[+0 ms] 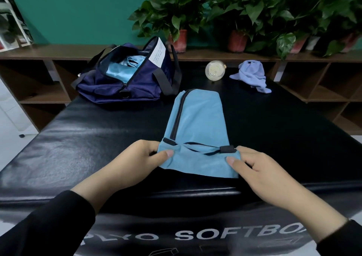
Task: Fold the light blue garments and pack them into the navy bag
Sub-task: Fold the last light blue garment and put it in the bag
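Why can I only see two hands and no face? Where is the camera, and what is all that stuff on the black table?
The camera sits on the person's head and looks down, so you see what they see: only their arms and hands. There is no robot here.

The left hand and the right hand each pinch a near corner of a light blue garment between thumb and fingers. It lies flat on the black padded table, already folded into a long narrow shape.

Farther back on the left is the navy bag. Its zip is open, and light blue cloth already lies inside. To the right lie a round clear bottle and a crumpled purple-blue cloth.

Behind the table, potted plants stand on a wooden shelf against a green wall.
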